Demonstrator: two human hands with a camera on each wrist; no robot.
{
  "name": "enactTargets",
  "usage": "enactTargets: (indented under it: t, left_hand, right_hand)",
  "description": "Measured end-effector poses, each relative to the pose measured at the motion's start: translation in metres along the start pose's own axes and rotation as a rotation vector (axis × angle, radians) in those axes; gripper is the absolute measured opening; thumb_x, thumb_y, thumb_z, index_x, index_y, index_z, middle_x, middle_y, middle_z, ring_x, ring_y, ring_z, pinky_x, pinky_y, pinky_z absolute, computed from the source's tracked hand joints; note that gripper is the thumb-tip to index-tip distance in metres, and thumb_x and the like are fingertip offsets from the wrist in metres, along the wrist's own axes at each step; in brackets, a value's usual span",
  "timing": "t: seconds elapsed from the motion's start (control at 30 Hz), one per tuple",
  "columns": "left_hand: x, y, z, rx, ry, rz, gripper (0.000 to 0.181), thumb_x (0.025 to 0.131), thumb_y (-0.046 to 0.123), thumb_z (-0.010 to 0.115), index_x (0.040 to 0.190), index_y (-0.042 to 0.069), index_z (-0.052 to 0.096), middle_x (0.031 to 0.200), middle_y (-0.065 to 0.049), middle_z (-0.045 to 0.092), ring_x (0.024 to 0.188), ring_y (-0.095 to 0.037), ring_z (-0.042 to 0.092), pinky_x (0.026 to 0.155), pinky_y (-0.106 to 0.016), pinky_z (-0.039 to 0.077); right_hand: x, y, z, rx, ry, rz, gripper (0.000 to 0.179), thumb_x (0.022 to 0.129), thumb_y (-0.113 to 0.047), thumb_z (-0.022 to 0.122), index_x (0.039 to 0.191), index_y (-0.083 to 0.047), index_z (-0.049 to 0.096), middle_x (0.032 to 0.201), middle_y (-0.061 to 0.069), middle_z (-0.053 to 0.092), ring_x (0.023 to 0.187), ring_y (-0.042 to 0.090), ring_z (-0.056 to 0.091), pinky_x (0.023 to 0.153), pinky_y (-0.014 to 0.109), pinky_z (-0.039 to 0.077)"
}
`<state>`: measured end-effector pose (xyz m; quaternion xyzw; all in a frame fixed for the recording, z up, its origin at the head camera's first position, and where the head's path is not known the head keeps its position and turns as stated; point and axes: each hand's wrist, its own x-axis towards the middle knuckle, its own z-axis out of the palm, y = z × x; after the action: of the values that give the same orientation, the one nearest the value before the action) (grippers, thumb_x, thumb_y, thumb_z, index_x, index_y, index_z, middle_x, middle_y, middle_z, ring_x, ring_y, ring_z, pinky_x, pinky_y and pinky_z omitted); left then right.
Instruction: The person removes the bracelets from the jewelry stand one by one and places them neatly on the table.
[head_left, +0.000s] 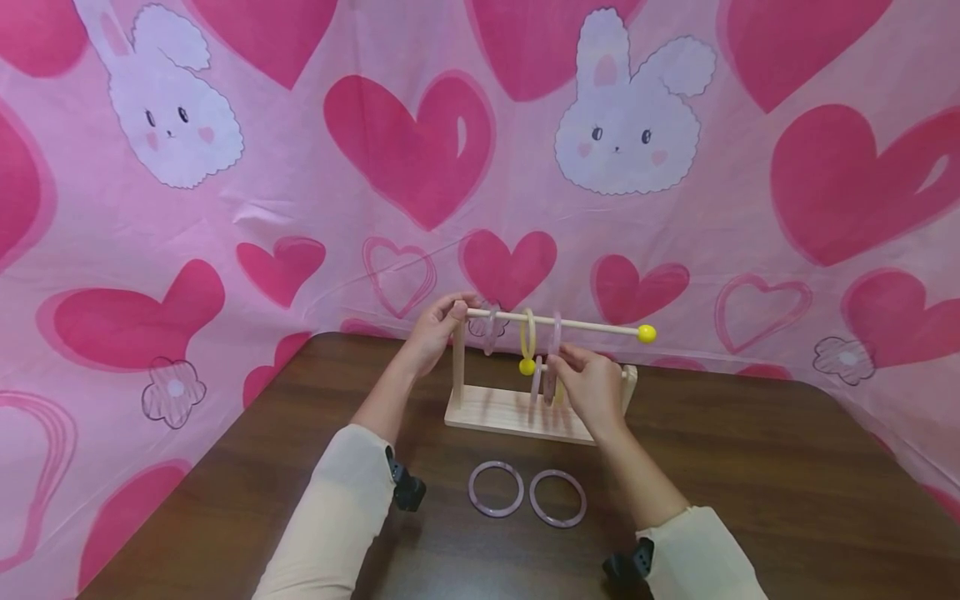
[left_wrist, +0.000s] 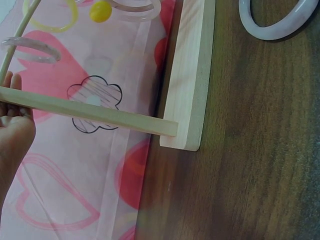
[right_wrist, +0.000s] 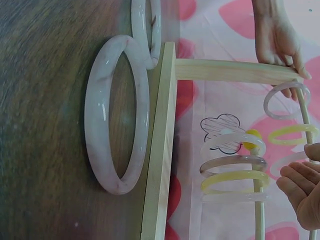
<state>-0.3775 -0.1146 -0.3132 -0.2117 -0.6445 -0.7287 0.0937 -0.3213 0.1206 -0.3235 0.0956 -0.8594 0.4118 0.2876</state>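
A wooden bangle rack (head_left: 491, 407) with two bars stands on the table. My left hand (head_left: 435, 335) grips the top of its left post (left_wrist: 90, 111), where the upper bar (head_left: 600, 326) joins. My right hand (head_left: 595, 393) pinches a pale purple bangle (head_left: 556, 327) hanging on that bar. Left of it on the same bar hang a yellow bangle (head_left: 533, 333) and another pale purple bangle (head_left: 488, 335). The lower bar holds several bangles, among them a grey-brown bangle (right_wrist: 232, 160) and a yellow bangle (right_wrist: 235, 174); my right hand partly hides them in the head view.
Two pale purple bangles, a left bangle (head_left: 496, 513) and a right bangle (head_left: 558, 523), lie flat on the brown table (head_left: 735, 467) in front of the rack. Yellow balls cap the upper bar (head_left: 647, 334) and lower bar (head_left: 527, 367). A pink heart-patterned cloth (head_left: 412, 208) hangs close behind.
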Motion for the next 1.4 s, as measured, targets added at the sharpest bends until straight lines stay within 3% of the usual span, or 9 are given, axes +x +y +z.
enactTargets:
  t: [0.57,1.0,1.4]
  left_hand:
    - [0.0009,-0.0001,-0.0005,0.028,0.008,-0.02,0.045,0.093,0.025,0.051,0.126,-0.005,0.047,0.102,0.007,0.06,0.104,-0.015,0.051,0.093,-0.032,0.035]
    - [0.0008,0.0004,-0.0003,0.013,-0.001,-0.002,0.05,0.091,0.029,0.052,0.125,-0.007,0.046,0.103,0.006,0.061,0.102,-0.014,0.052,0.095,-0.035,0.035]
    - [0.0005,-0.0011,-0.0003,0.017,0.007,0.004,0.043,0.093,0.023,0.051,0.125,-0.007,0.048,0.103,0.004,0.061,0.103,-0.013,0.052,0.095,-0.033,0.036]
  right_hand:
    - [-0.0028,0.0023,0.0022,0.001,0.076,-0.064,0.02,0.082,-0.015,0.071,0.099,-0.004,0.072,0.085,0.01,0.069,0.074,0.023,0.066,0.056,0.038,0.045]
    - [-0.0047,0.0018,0.0036,0.047,0.132,-0.07,0.019,0.082,-0.013,0.071,0.098,-0.002,0.072,0.085,0.012,0.069,0.075,0.022,0.067,0.057,0.038,0.05]
    - [-0.0065,0.0009,0.0028,0.062,0.168,-0.117,0.018,0.081,-0.008,0.072,0.097,-0.002,0.072,0.082,0.011,0.069,0.075,0.022,0.067,0.056,0.035,0.05]
